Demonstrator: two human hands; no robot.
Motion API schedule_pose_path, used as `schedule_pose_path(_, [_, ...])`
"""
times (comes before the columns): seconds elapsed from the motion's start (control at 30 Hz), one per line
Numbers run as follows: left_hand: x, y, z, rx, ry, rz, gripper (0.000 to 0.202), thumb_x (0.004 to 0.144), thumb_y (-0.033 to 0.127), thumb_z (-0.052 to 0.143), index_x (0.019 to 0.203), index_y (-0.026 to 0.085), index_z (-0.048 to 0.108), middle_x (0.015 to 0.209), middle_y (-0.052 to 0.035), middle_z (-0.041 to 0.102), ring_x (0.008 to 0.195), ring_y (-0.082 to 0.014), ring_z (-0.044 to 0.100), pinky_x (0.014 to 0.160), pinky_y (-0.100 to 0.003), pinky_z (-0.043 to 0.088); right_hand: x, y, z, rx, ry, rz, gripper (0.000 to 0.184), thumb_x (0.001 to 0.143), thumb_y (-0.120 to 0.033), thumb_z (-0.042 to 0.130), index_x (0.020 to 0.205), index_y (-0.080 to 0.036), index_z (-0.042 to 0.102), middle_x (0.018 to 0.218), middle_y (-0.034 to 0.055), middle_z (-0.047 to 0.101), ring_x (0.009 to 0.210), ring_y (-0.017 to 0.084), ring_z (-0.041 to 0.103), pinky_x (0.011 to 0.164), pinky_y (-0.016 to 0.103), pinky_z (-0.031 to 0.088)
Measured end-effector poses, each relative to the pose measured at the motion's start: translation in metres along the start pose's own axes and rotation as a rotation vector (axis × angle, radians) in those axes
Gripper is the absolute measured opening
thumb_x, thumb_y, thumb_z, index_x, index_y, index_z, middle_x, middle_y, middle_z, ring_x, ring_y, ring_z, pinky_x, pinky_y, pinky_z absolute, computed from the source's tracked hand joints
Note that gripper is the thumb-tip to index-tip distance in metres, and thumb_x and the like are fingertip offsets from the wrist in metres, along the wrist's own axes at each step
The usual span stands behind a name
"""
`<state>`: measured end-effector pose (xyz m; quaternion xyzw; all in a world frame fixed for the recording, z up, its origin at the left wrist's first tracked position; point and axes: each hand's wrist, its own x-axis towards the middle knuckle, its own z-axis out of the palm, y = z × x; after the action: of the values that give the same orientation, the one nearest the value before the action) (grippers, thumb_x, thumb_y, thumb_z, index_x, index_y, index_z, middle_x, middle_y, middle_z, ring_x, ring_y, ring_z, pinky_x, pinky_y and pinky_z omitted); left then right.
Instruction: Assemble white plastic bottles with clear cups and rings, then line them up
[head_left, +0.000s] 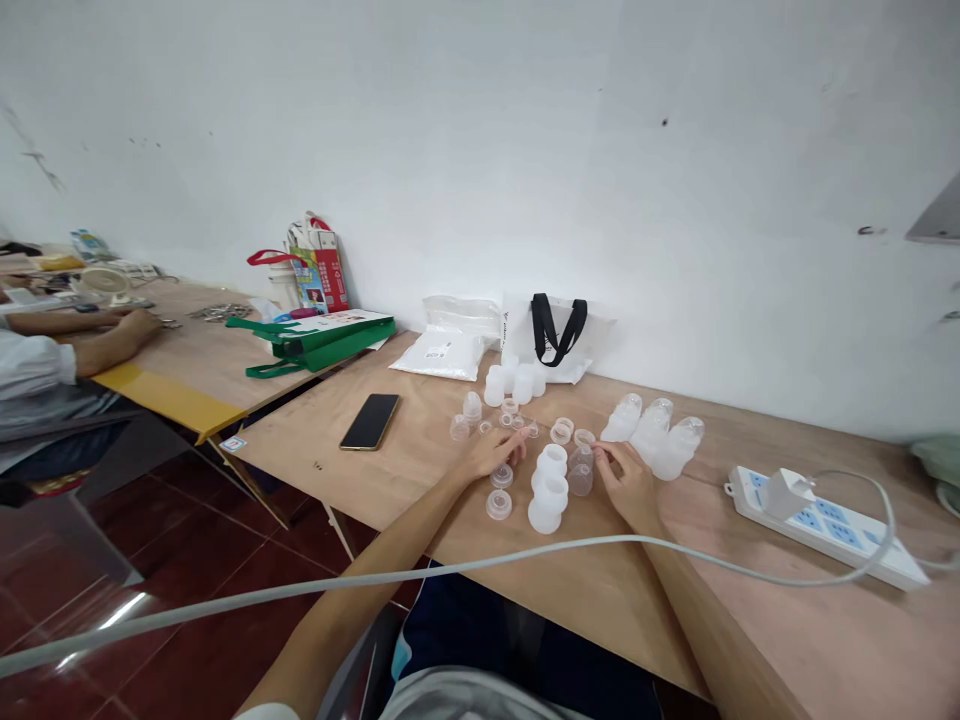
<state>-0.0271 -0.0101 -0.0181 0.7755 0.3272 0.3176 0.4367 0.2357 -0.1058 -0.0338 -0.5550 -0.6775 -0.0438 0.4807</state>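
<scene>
Parts that look like baby bottles lie on the wooden table before me. My left hand reaches in among small clear rings, its fingers drawn together; whatever is between them is too small to make out. Just below it are clear screw collars. My right hand has bent fingers, with thumb and forefinger at the edge of a clear cap. Milky-white bottle bodies stand between the hands. Beyond the left hand are clear domed pieces, and further collars lie near the middle.
Capped bottles stand at right, white bottles at back. A phone lies left; a power strip sits right. Its grey cable crosses in front of my forearms. A person sits at the neighbouring table beside a green bag.
</scene>
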Motion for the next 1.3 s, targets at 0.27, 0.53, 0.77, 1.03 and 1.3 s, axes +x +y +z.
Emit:
schedule_pose_path(0.27, [0.003, -0.001, 0.001, 0.041, 0.063, 0.086, 0.062, 0.098, 0.065, 0.049, 0.062, 0.019, 0.067, 0.053, -0.0014, 0.062, 0.051, -0.0143, 0.054, 0.055, -0.026, 0.039, -0.001, 0.005, 0.004, 0.018, -0.08, 0.021, 0.034, 0.105, -0.045, 0.043, 0.105, -0.025, 0.07, 0.102, 0.0066, 0.075, 0.096, 0.026, 0.067, 0.088, 0.041, 0.051])
schedule_pose_path(0.53, [0.004, -0.007, 0.003, -0.072, 0.09, 0.054, 0.069, 0.097, 0.073, 0.04, 0.063, 0.02, 0.069, 0.051, -0.0024, 0.061, 0.046, -0.0145, 0.053, 0.05, -0.026, 0.038, 0.002, -0.001, 0.001, 0.056, -0.149, 0.038, 0.035, 0.106, -0.048, 0.039, 0.116, -0.028, 0.066, 0.114, 0.0072, 0.071, 0.11, 0.026, 0.064, 0.1, 0.045, 0.049])
schedule_pose_path(0.77, [-0.01, -0.006, -0.015, 0.166, 0.008, 0.196, 0.059, 0.096, 0.069, 0.047, 0.08, 0.02, 0.075, 0.062, -0.0027, 0.065, 0.056, -0.0159, 0.056, 0.061, -0.028, 0.04, 0.002, -0.007, 0.003, 0.059, -0.192, 0.009, 0.035, 0.108, -0.045, 0.036, 0.119, -0.028, 0.064, 0.121, 0.0074, 0.068, 0.121, 0.025, 0.06, 0.108, 0.046, 0.046])
schedule_pose_path(1.03, [-0.011, -0.011, -0.011, 0.406, 0.003, 0.252, 0.038, 0.081, 0.061, 0.075, 0.078, 0.023, 0.075, 0.061, 0.0005, 0.066, 0.054, -0.0147, 0.056, 0.055, -0.026, 0.035, 0.003, -0.009, 0.0, 0.057, -0.146, 0.015, 0.037, 0.108, -0.046, 0.035, 0.123, -0.028, 0.064, 0.123, 0.0076, 0.068, 0.121, 0.025, 0.06, 0.108, 0.048, 0.046])
schedule_pose_path(1.3, [-0.008, -0.005, -0.008, 0.495, 0.104, 0.181, 0.036, 0.083, 0.058, 0.077, 0.091, 0.023, 0.077, 0.082, -0.0025, 0.069, 0.068, -0.0178, 0.06, 0.063, -0.027, 0.04, 0.0, -0.036, -0.002, 0.104, -0.149, -0.122, 0.04, 0.107, -0.042, 0.037, 0.141, -0.03, 0.055, 0.142, 0.007, 0.061, 0.135, 0.025, 0.054, 0.115, 0.047, 0.042])
